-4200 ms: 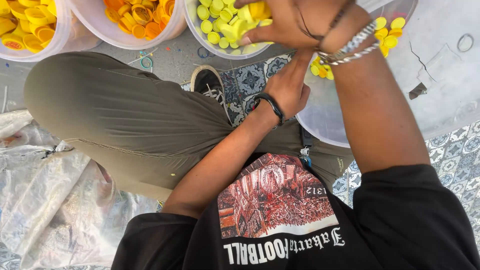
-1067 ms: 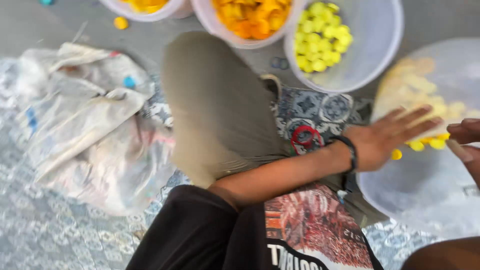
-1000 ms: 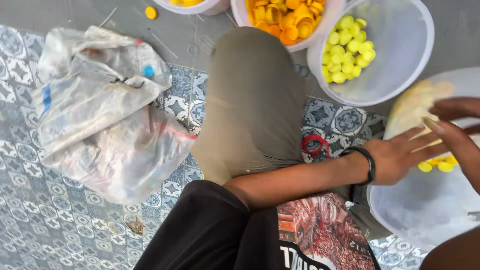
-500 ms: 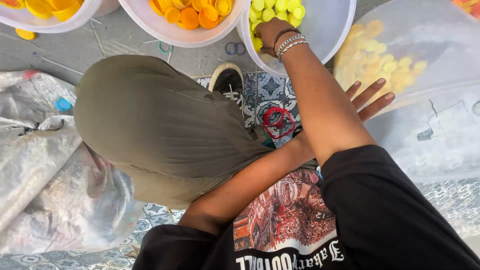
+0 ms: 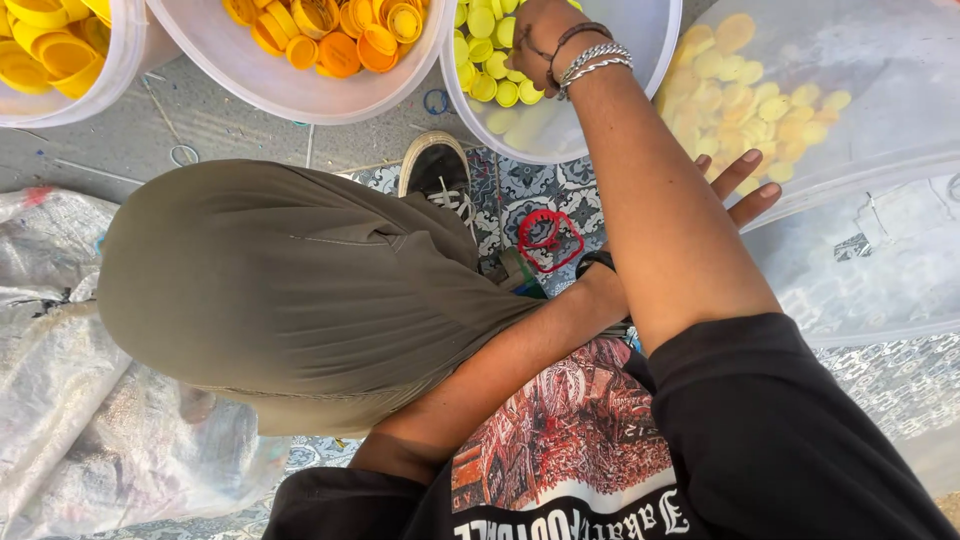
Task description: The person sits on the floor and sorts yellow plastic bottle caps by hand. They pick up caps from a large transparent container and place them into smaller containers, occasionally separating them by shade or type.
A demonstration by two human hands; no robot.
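Left hand (image 5: pixel 735 190) mostly behind right forearm (image 5: pixel 660 200); orange-cap tub (image 5: pixel 290 90) cut by top edge

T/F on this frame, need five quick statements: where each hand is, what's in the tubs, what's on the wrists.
1. The right hand is in the tub of yellow-green caps. True.
2. The left hand grips an orange cap. False: its fingers are spread beside the clear bag of yellow caps, holding nothing visible.
3. The middle tub holds orange caps. True.
4. A blue ring lies on the mat by the shoe. False: it is a red ring.
5. The right wrist wears silver bracelets. True.
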